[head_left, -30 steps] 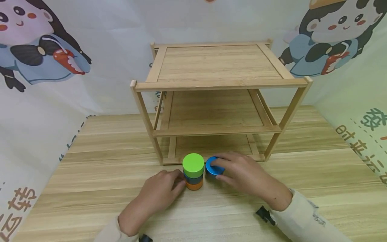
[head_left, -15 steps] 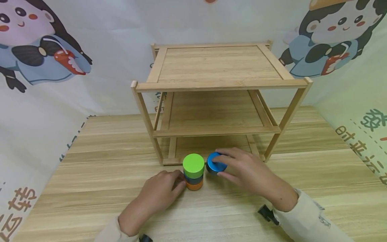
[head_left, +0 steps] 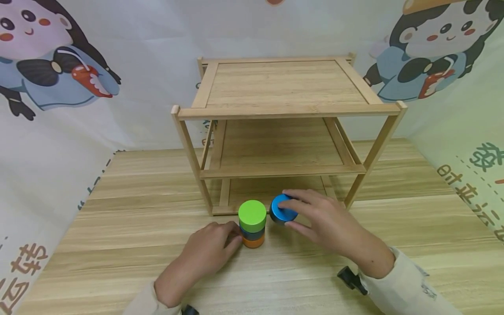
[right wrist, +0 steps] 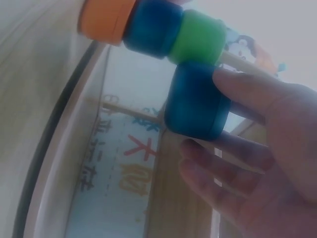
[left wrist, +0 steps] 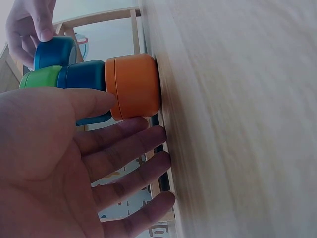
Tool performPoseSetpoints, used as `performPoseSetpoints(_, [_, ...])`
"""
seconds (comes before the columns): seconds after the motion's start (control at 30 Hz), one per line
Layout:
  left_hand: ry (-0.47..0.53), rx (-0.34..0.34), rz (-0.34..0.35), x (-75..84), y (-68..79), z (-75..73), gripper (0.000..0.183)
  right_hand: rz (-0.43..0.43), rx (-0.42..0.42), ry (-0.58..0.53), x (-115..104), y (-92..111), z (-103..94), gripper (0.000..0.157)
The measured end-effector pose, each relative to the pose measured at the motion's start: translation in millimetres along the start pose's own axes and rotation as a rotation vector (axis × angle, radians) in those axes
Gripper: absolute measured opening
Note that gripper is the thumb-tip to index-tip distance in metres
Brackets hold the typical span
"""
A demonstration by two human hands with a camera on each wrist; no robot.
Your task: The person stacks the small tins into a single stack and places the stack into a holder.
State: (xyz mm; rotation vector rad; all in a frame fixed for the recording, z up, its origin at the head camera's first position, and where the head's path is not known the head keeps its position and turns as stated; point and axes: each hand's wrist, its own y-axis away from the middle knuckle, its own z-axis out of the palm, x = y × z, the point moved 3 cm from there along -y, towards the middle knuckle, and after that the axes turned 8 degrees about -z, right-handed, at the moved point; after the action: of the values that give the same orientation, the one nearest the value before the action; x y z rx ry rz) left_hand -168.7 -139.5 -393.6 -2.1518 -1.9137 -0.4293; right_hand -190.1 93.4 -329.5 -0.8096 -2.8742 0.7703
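Three small round tins stand stacked in the head view: an orange tin (head_left: 253, 242) at the bottom, a dark blue tin (head_left: 252, 235) in the middle and a bright green tin (head_left: 252, 215) on top. Beside the orange tin, my left hand (head_left: 212, 245) touches its left side with thumb and index finger; the other fingers (left wrist: 133, 171) extend fairly straight. My right hand (head_left: 324, 218) grips a second blue tin (head_left: 282, 209) between thumb and fingers, raised off the table. It hangs right of the stack, level with the green tin in the right wrist view (right wrist: 198, 101).
A three-tier wooden shelf (head_left: 289, 111) stands just behind the stack, its lowest front rail close to the tins. Printed cloth (head_left: 153, 74) with cartoon figures and lettering surrounds the wood-grain table (head_left: 134, 192) at the back and sides.
My right hand has lifted the second blue tin and shifted it slightly right and away from me. The left hand and the stack have stayed in place.
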Motion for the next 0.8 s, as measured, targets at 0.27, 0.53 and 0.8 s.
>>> performPoseSetpoints(0.27, [0.002,0.005,-0.001,0.9,-0.4,-0.6,0.019,-0.030,0.043,0.006,-1.4,-0.1,-7.1,0.043])
performPoseSetpoints(0.53, [0.001,-0.004,-0.003,0.0,0.0,0.6,0.019,-0.050,0.091,0.002,-2.4,0.4,-14.4,0.045])
performPoseSetpoints(0.8, [0.000,0.002,0.005,-0.5,-0.5,0.8,0.019,-0.066,0.129,-0.014,-3.9,0.1,-18.8,0.045])
